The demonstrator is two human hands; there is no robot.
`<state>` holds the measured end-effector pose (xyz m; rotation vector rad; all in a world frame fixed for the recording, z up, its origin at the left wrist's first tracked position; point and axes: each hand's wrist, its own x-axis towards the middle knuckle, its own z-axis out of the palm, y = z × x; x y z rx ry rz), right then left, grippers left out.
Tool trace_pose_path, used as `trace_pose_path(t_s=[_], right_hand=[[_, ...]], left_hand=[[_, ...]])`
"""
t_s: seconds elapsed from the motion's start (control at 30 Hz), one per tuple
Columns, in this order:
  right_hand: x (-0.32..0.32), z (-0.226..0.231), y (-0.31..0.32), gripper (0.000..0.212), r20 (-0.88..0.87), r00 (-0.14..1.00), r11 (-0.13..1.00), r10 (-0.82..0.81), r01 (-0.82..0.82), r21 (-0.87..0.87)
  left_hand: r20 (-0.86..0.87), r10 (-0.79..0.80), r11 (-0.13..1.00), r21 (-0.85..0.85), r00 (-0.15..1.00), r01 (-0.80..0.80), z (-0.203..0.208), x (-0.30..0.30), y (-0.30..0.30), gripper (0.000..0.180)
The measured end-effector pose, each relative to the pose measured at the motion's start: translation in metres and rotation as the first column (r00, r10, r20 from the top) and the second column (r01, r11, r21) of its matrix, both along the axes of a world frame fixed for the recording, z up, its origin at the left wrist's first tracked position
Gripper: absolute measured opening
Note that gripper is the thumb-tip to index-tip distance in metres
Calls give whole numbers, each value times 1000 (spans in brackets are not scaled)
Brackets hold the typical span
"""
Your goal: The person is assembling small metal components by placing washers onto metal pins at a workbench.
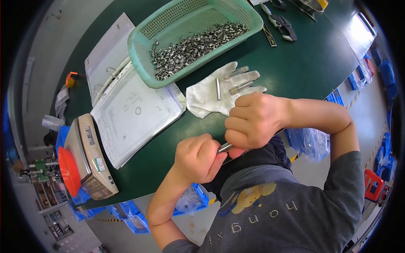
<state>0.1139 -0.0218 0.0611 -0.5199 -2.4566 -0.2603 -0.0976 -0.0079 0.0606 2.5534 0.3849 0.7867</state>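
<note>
Close to my body, at the table's near edge, my left hand (pixel 196 158) and my right hand (pixel 255 120) grip a short shiny metal rod (pixel 225 147) between them. Both are closed, with the fingers curled and hiding the rod's ends. Just beyond them a white glove (pixel 200 99) lies flat on the table. On it rest a slim steel pin (pixel 218 89) and two small clear tubes, one (pixel 240 87) near the fingers and another (pixel 236 72) farther off. What the tubes contain is too small to tell.
A green plastic basket (pixel 141 69) with many small metal rings (pixel 198 48) stands at the back. Left of it lies an open ring binder (pixel 135 114) with drawings; a scale (pixel 95 160) with a red pan (pixel 67 170) is farther left. A clamp tool (pixel 280 23) lies at the back right.
</note>
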Motion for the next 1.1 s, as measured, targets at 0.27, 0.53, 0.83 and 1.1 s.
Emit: trace_pose_path(t_s=[0.27, 0.53, 0.83, 1.1], right_hand=[[-1, -11, 2, 44, -362, 930, 462, -62, -295, -837], [-20, 9, -23, 51, -289, 830, -264, -477, -449, -854], [-14, -8, -10, 39, -426, 898, 708, -107, -232, -667], [6, -15, 14, 33, -351, 937, 883, 3, -167, -439]], left_hand=[[28, 184, 964, 190, 982, -186, -6, 0, 6, 23], [82, 193, 896, 392, 978, -210, -12, 0, 8, 26], [256, 26, 998, 55, 966, -42, -12, 6, 6, 22], [196, 191, 895, -436, 962, -89, -26, 11, 3, 25]])
